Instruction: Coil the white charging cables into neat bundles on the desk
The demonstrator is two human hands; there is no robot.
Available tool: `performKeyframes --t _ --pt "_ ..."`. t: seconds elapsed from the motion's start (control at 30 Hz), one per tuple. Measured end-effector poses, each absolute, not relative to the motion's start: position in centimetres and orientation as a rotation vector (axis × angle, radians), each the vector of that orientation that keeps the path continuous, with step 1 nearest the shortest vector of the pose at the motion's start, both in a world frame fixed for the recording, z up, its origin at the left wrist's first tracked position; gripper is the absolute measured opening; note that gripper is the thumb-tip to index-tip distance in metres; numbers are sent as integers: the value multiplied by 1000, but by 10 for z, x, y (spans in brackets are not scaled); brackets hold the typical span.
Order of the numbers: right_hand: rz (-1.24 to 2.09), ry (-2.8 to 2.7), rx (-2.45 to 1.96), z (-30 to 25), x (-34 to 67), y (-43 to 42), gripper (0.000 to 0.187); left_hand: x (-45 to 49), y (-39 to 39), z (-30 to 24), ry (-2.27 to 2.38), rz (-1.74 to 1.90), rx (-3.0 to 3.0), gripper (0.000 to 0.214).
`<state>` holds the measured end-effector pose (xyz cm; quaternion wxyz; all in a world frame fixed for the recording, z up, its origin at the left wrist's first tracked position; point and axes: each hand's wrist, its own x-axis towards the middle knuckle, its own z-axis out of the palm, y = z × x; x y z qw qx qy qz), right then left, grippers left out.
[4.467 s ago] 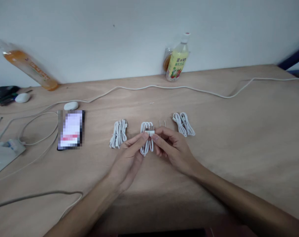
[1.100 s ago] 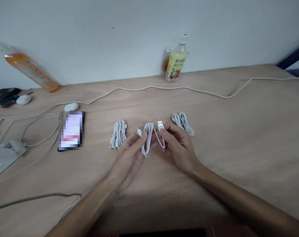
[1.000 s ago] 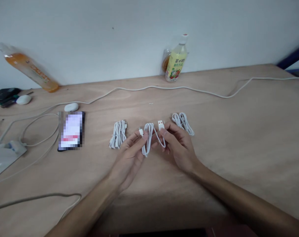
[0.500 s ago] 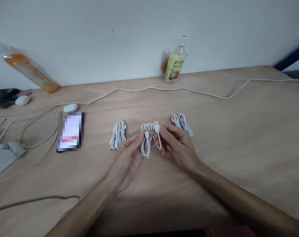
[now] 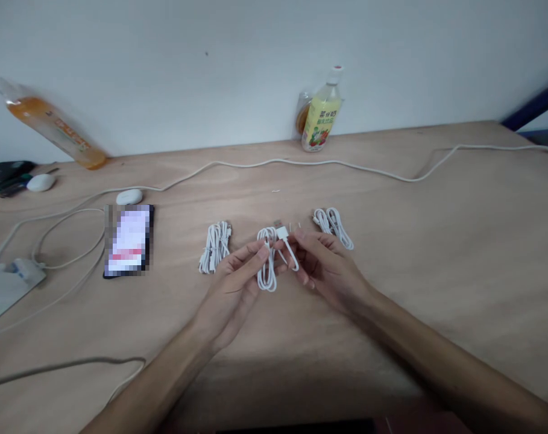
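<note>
Over the desk (image 5: 404, 253), the left hand (image 5: 234, 280) clamps its fingers on a coiled USB cable (image 5: 266, 280); whether the right hand (image 5: 333, 266) grips is unclear.

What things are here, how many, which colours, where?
Coiled cable: one, white, centre.
Cable bundles: two groups, white, either side.
Long cable: one, white, across back.
Orange bottle: one, back left.
Yellow bottle: one, back centre.
Packet: one, brownish, behind it.
Phone: one, black-edged, left.
White rounded things: two, back left.
Black items: count unclear, far left.
Pale object: one, left edge.
Thin cables: several, white or grey, left.
Table: one, light brown.
Left hand: one, pinching coiled cable.
Right hand: one, by plug.
</note>
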<state>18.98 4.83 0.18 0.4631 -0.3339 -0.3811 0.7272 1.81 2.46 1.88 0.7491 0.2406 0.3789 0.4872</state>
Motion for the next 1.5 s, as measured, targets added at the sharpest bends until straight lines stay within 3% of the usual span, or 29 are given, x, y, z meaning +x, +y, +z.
performKeyframes --t 0.33,0.67,1.37,1.5 --pt "1866 -919 -802 5 190 48 40 18 24 18 846 1053 599 36" --pt "1660 -1103 -891 3 188 46 42 20 21 21 856 1113 621 29" --pt "1634 -1117 -872 1 194 51 18 16 26 21 1037 1232 667 26" --pt "1595 -1160 -866 2 194 52 20 15 25 22 1056 1214 655 22"
